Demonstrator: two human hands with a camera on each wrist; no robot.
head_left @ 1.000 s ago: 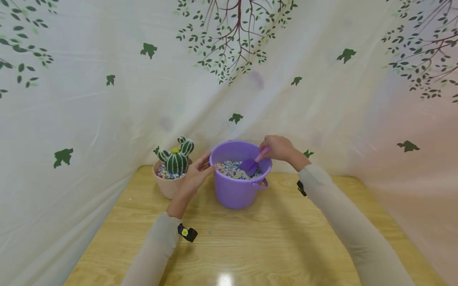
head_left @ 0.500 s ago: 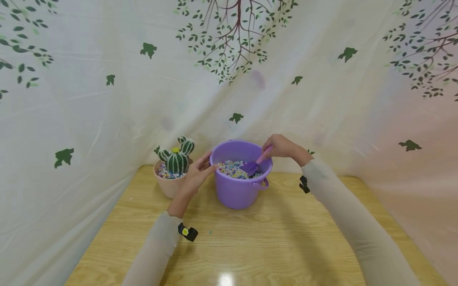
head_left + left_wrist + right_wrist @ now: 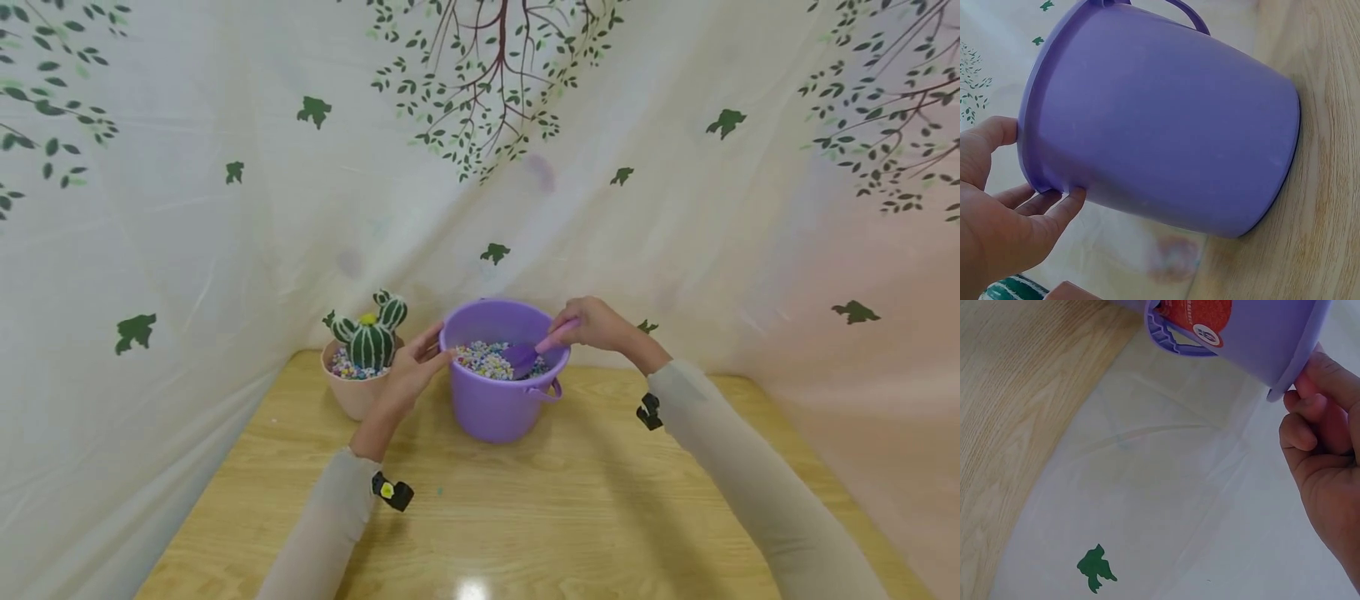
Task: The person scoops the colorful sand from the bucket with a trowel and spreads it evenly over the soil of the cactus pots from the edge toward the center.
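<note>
A purple bucket (image 3: 495, 408), part filled with small multicoloured beads (image 3: 482, 360), stands upright on the wooden table. My left hand (image 3: 408, 375) holds its left rim, thumb and fingertips apart on the edge and outer wall, as the left wrist view shows. Over the right rim, my right hand (image 3: 596, 323) grips the pink handle of a toy shovel (image 3: 557, 335). The shovel's purple blade tilts down into the beads. In the right wrist view, curled fingers surround the handle (image 3: 1333, 428) beside the rim, and the bucket wall hides the blade.
A peach pot (image 3: 352, 396) with a green knitted-looking cactus (image 3: 372, 343) and multicoloured beads stands close left of the bucket, by my left wrist. A leaf-printed sheet (image 3: 420, 208) hangs behind the wooden table (image 3: 510, 517). The bucket's handle (image 3: 551, 392) hangs at its right side.
My right hand has moved slightly right with the toy shovel, whose handle now leans lower over the rim. The left hand and the bucket have stayed in place.
</note>
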